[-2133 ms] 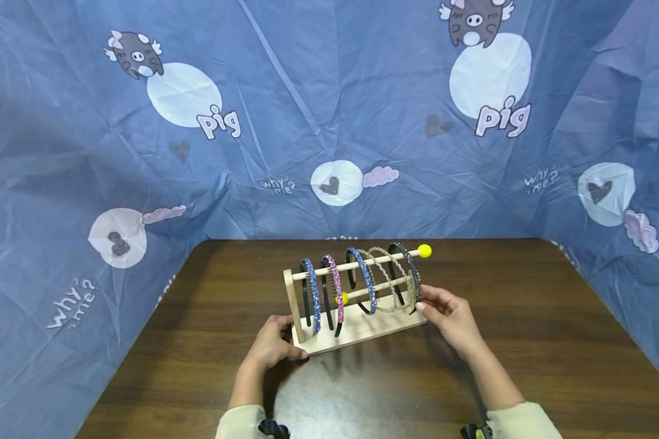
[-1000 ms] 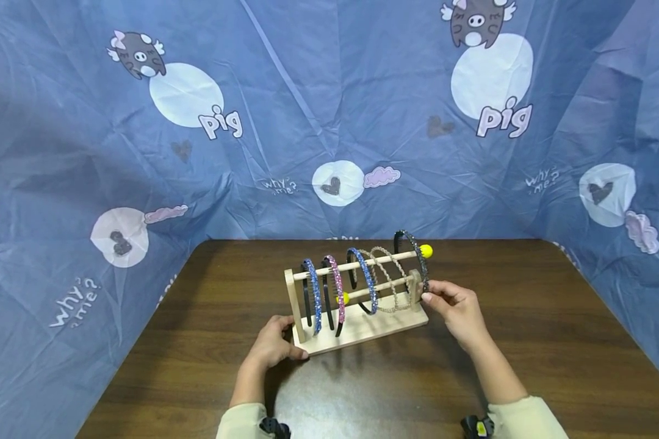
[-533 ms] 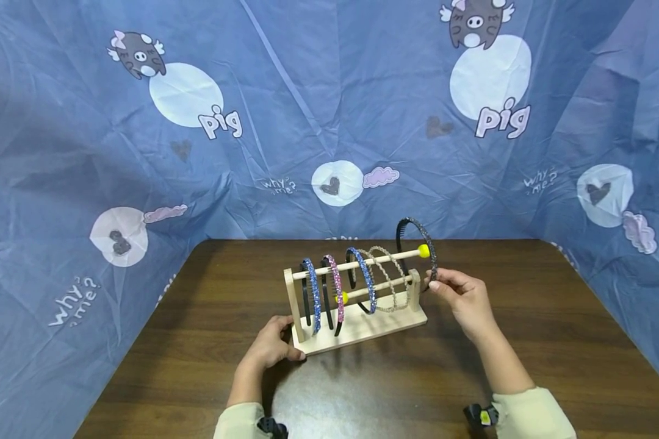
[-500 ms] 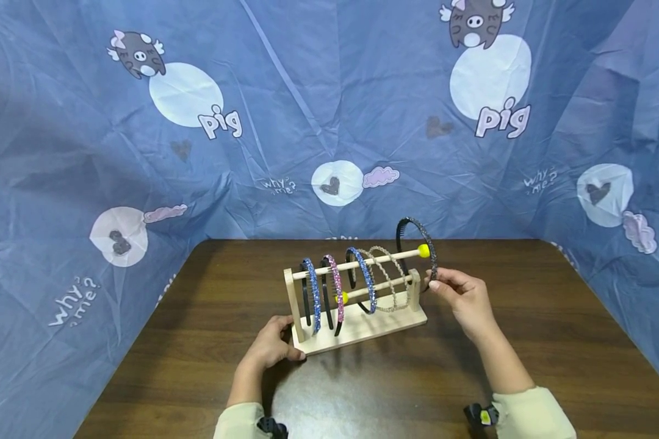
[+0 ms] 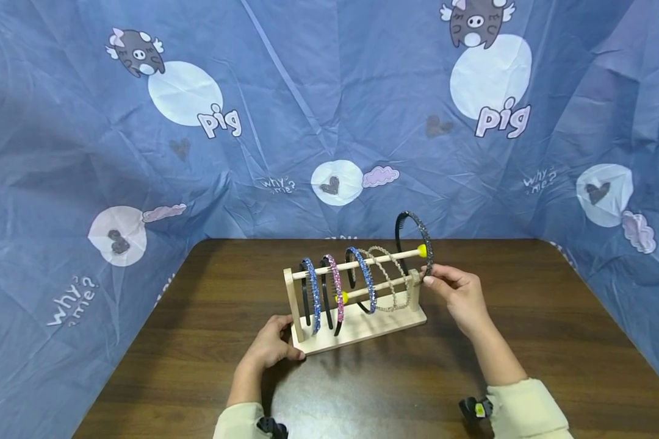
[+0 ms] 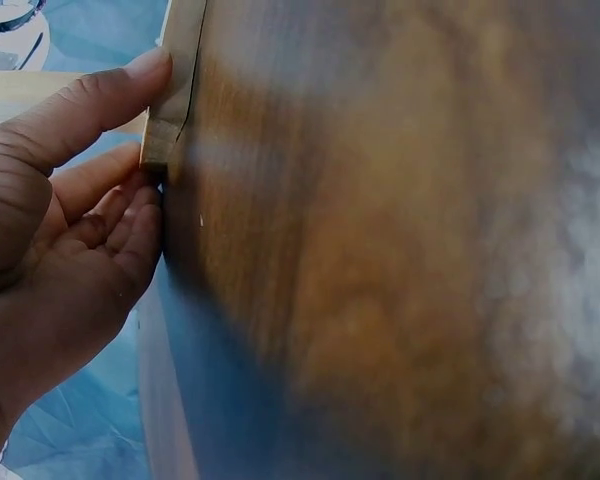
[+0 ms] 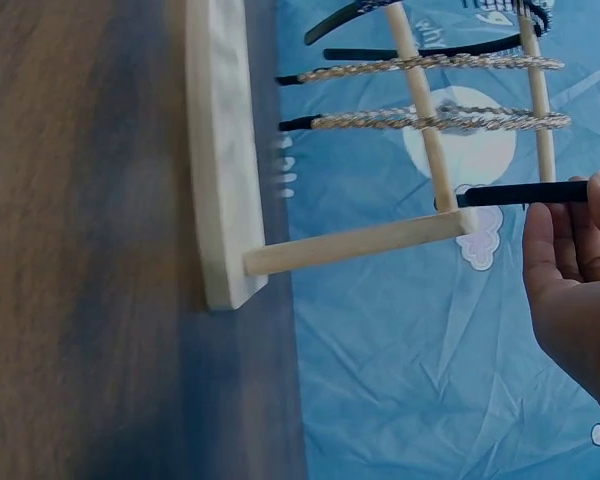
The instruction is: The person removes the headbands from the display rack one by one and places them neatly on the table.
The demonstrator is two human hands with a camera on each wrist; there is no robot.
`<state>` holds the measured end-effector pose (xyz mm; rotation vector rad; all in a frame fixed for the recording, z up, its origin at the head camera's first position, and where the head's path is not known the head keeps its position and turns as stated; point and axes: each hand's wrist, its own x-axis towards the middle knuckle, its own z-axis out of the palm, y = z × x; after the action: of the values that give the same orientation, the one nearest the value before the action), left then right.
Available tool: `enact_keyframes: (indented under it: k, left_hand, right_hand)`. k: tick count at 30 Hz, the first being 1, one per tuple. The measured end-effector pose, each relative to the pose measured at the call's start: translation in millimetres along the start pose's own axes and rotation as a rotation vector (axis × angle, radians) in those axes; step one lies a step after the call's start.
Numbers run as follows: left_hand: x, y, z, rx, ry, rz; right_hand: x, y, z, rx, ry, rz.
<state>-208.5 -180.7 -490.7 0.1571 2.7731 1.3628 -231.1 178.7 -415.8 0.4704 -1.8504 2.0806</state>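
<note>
My right hand [image 5: 464, 299] pinches the lower end of a black glittery headband [image 5: 420, 227], whose arch stands above the tip of the upper rod, around its yellow ball [image 5: 422, 250]. In the right wrist view, the black end [image 7: 530, 193] lies between thumb and fingers. My left hand [image 5: 269, 346] grips the left end of the wooden headband stand [image 5: 384, 323], thumb at the front edge. In the left wrist view, its fingers hold the base corner [image 6: 165, 135]. Two blue headbands [image 5: 314, 299], a pink one [image 5: 337, 292] and beige braided ones [image 5: 399, 268] hang on the rods.
The stand sits slightly angled on a brown wooden table [image 5: 208, 317]. A second yellow ball [image 5: 343, 297] caps the lower rod. Behind the table hangs a blue cloth [image 5: 285, 110] printed with pigs and hearts.
My right hand has raised the black headband off the upper rod, up and out to the right, then slightly back left. My left hand and the stand have stayed in place.
</note>
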Motion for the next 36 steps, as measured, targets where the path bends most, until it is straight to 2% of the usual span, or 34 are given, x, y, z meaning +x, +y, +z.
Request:
enact_keyframes:
  k: [9, 16, 22, 30, 36]
  left_hand:
    - [-1.8, 0.6, 0.8, -0.036, -0.002, 0.005]
    - [-2.6, 0.2, 0.5, -0.038, -0.002, 0.012]
    - [-1.6, 0.0, 1.4, -0.041, 0.000, 0.007]
    - [0.3, 0.2, 1.4, -0.032, -0.005, -0.001]
    - [-0.6, 0.4, 0.3, -0.021, -0.005, 0.000]
  right_hand:
    - [4.3, -10, 2, 0.102, 0.016, -0.057]
    - [8.3, -19, -5, 0.071, 0.025, -0.112]
    - [12.4, -18, -15, 0.089, 0.035, -0.125]
    - [17.6, -13, -27, -0.006, 0.096, -0.118]
    - [18.3, -3, -36, -0.092, 0.138, -0.057]
